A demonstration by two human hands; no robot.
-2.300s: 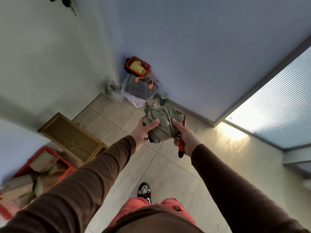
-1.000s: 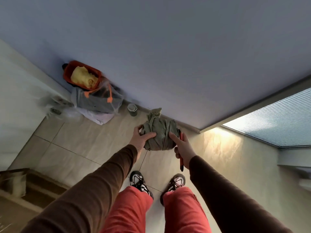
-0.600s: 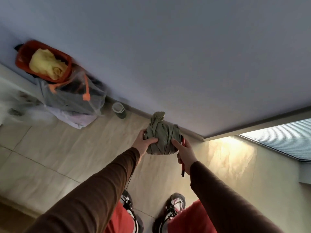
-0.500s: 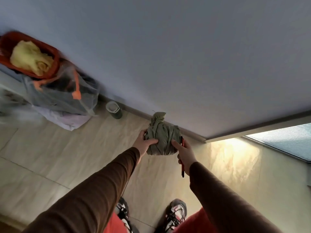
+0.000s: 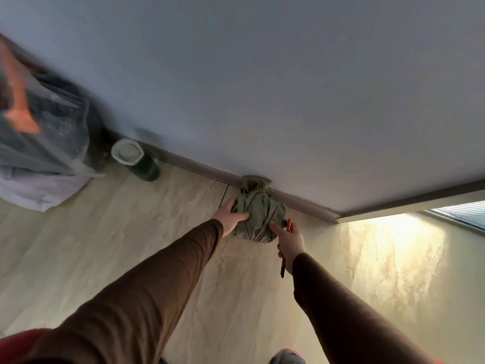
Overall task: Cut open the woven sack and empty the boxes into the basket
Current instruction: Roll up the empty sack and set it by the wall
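Note:
A bundled olive-green woven sack [image 5: 258, 216], tied at its top, is low over the tiled floor close to the skirting board. My left hand [image 5: 230, 216] grips its left side, thumb across the front. My right hand [image 5: 290, 241] holds a red-handled cutter [image 5: 285, 249] in its curled fingers while its thumb presses on the sack's right side. Basket and boxes are out of view.
A dark cup with a pale rim [image 5: 136, 160] stands by the wall to the left. Further left lies a blurred pile: a clear bag with orange parts [image 5: 39, 127] over pale cloth [image 5: 34, 190]. The wall [image 5: 262, 88] is right behind the sack.
I have turned right and leaned down, carrying the sack toward the wall base. The basket of boxes and wooden crate left the view. Both hands keep their hold.

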